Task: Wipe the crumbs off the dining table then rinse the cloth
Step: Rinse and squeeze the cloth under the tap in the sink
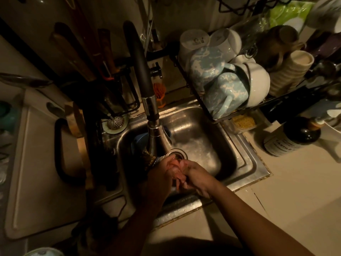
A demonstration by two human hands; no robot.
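Two bare hands meet over a steel sink [238,154] in a dim kitchen, with a pinkish cloth [177,173] bunched between them. The left hand [160,174] closes around the cloth from the nine o'clock side; the right hand [195,175] clasps it from three o'clock, so each grip is tight on the wad. The cloth sits just below the faucet [147,97], whose dark neck arches down from twelve o'clock to a chrome spray head right above the hands. Whether water runs cannot be told in the low light. The drain [178,152] shows just beyond the fingers, at twelve o'clock from the cloth, and a blue item [138,141] lies in the basin behind the spray head.

At two o'clock from the sink, a black wire dish rack [208,108] carries upturned crockery: two blue-and-white mugs [219,84], white bowls [258,84] and a ribbed cream cup [293,69]. At three o'clock a dark bottle [291,137] with a pale label lies tilted on the pale surface [295,191]. At ten o'clock a perforated metal strainer [115,122] rests on the sink's rim, near a rack of knives and utensils [103,58]. A white cutting board [36,163] fills the nine o'clock side, with a dark curved handle [59,150] beside it. Both forearms reach in from six o'clock.
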